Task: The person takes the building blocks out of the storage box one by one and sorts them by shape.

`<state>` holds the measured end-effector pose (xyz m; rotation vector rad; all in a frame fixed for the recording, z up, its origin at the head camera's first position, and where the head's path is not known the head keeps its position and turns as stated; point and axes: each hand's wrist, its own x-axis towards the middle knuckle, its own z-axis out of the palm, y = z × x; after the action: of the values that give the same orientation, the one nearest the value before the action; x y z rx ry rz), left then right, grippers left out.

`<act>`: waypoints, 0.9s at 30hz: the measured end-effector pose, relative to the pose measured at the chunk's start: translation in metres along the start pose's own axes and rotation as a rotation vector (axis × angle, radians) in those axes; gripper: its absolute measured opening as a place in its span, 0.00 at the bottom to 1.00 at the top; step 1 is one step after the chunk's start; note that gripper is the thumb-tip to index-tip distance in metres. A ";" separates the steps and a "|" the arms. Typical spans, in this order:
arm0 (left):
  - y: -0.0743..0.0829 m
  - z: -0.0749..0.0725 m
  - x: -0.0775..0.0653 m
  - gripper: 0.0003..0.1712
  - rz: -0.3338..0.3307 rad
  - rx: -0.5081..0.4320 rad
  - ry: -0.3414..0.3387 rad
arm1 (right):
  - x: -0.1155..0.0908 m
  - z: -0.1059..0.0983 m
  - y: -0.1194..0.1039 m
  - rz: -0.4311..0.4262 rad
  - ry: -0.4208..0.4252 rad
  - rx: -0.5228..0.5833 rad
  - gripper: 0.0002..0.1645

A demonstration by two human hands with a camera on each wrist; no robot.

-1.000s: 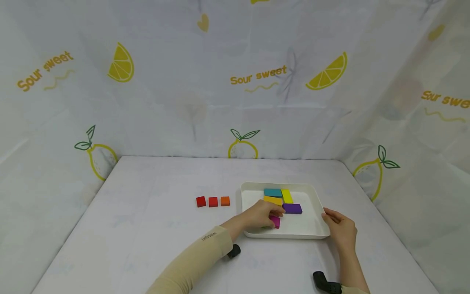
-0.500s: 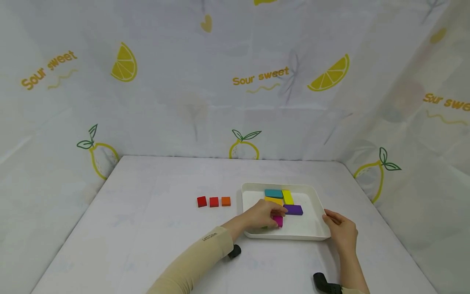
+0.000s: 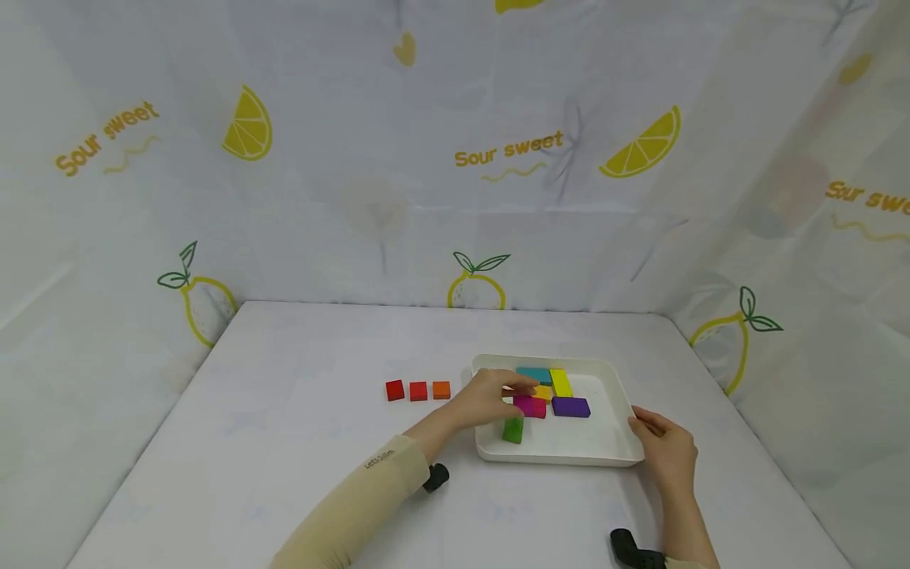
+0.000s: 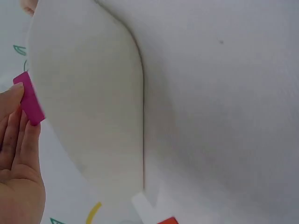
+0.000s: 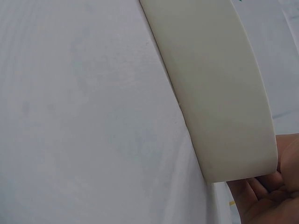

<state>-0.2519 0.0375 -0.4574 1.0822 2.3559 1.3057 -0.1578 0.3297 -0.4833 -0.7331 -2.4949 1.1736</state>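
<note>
In the head view my left hand (image 3: 486,397) is over the left part of a white tray (image 3: 569,460). It pinches a magenta block (image 3: 529,407); the left wrist view has the thumb on one face of that magenta block (image 4: 31,99) and fingers behind it. A green block (image 3: 513,429) lies just in front, inside the tray. Farther back in the tray are a teal block (image 3: 535,375), a yellow block (image 3: 561,383) and a partly covered orange-yellow block (image 3: 543,393). A purple block (image 3: 571,407) lies to the right. My right hand (image 3: 668,454) grips the tray's right edge near its front corner.
Left of the tray, a dark red block (image 3: 394,390), a red block (image 3: 418,391) and an orange block (image 3: 441,390) form a row on the white-covered table (image 3: 306,371). A lemon-print curtain (image 3: 341,158) hangs behind and at both sides.
My left hand has moved the magenta block toward the back of the tray, close to the orange-yellow one, uncovering the green block. My right hand keeps its grip on the tray edge.
</note>
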 end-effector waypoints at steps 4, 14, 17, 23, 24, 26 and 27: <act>0.001 -0.023 -0.013 0.28 -0.022 -0.026 0.052 | 0.000 0.001 0.001 -0.002 0.002 -0.002 0.22; -0.019 -0.084 -0.051 0.29 -0.147 -0.085 0.228 | 0.001 0.001 0.002 0.003 0.008 -0.007 0.21; -0.031 -0.097 -0.067 0.29 -0.190 -0.075 0.273 | 0.000 0.000 0.002 0.011 0.006 -0.012 0.21; -0.053 -0.118 -0.099 0.29 -0.243 -0.009 0.321 | 0.001 0.000 0.003 0.020 -0.002 0.001 0.22; -0.056 -0.121 -0.104 0.30 -0.250 0.002 0.327 | 0.001 0.001 0.004 0.018 -0.003 0.005 0.22; -0.062 -0.127 -0.113 0.30 -0.265 0.032 0.339 | 0.002 0.001 0.004 0.013 -0.010 0.013 0.22; -0.065 -0.129 -0.117 0.30 -0.272 0.043 0.342 | 0.002 0.001 0.004 0.011 -0.011 0.016 0.22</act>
<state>-0.2698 -0.1475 -0.4527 0.5515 2.6672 1.4333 -0.1587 0.3323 -0.4874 -0.7387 -2.4902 1.2034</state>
